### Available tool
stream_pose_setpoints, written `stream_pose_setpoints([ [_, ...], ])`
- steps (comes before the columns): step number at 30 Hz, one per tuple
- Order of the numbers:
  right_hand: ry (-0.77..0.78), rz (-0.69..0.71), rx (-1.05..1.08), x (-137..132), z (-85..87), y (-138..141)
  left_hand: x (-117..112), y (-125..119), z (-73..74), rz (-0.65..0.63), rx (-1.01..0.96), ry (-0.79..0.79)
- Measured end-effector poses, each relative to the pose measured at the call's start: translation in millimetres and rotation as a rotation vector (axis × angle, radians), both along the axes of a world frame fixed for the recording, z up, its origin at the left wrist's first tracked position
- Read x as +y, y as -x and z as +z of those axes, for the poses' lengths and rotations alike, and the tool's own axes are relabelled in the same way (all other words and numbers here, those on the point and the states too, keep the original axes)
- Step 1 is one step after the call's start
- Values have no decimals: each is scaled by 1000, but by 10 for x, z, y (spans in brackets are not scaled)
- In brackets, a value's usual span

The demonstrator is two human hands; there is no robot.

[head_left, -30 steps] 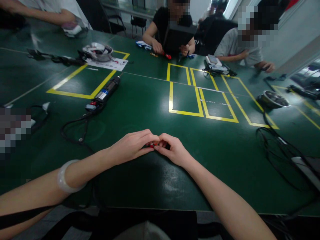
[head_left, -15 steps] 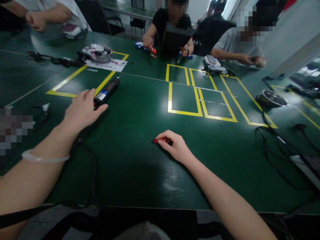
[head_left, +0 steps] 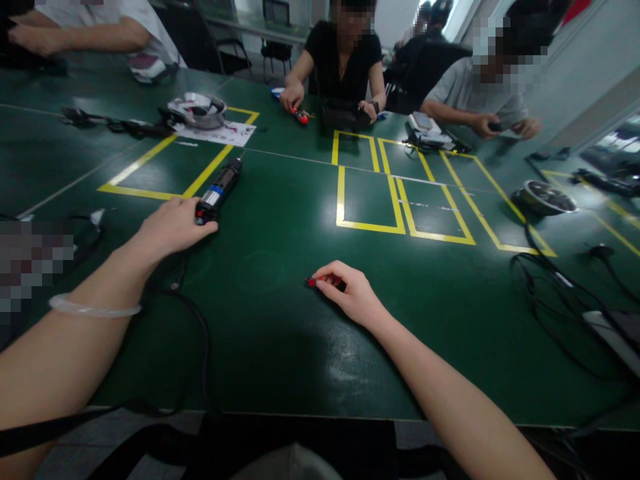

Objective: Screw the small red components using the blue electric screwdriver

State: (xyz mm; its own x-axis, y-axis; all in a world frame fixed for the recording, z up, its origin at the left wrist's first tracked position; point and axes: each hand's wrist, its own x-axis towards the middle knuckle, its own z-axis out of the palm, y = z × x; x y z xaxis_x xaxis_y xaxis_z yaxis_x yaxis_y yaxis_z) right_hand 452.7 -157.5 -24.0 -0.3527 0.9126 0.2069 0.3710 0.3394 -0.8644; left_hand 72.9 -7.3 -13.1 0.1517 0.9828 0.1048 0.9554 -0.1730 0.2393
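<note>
My left hand (head_left: 170,228) is closed around the near end of a black and silver electric screwdriver (head_left: 219,188) that lies on the green table (head_left: 280,333), its tip pointing away from me. A black cable (head_left: 195,320) runs from the tool back toward my side. My right hand (head_left: 347,290) rests on the table near the middle and pinches a small red part (head_left: 312,282) between thumb and fingertips. A pale bangle sits on my left wrist.
Yellow tape rectangles (head_left: 370,200) mark the tabletop. A round metal fan part (head_left: 197,110) on a paper sheet lies at the far left, another (head_left: 545,198) at the right. Loose black cables (head_left: 560,300) lie at the right. Several other people sit across the table.
My left hand left the right hand, reached left and forward, and closed on the screwdriver's near end. The tool has shifted slightly. My right hand has stayed put with the red part.
</note>
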Motion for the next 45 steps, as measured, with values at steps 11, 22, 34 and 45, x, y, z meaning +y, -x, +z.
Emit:
stream_pose_setpoints([
  [11, 25, -41, 53, 0, -26, 24, -567, -829, 204, -62, 213, 115],
  [22, -9, -73, 46, 7, -21, 21, -1056, -1463, 151, -336, 52, 121],
  [34, -169, -62, -143, -32, 3, 18, -1179, -1523, 158, -413, -13, 131],
  [45, -276, -53, -311, -40, -24, 148, -1221, -1562, 177, -396, 9, 162],
])
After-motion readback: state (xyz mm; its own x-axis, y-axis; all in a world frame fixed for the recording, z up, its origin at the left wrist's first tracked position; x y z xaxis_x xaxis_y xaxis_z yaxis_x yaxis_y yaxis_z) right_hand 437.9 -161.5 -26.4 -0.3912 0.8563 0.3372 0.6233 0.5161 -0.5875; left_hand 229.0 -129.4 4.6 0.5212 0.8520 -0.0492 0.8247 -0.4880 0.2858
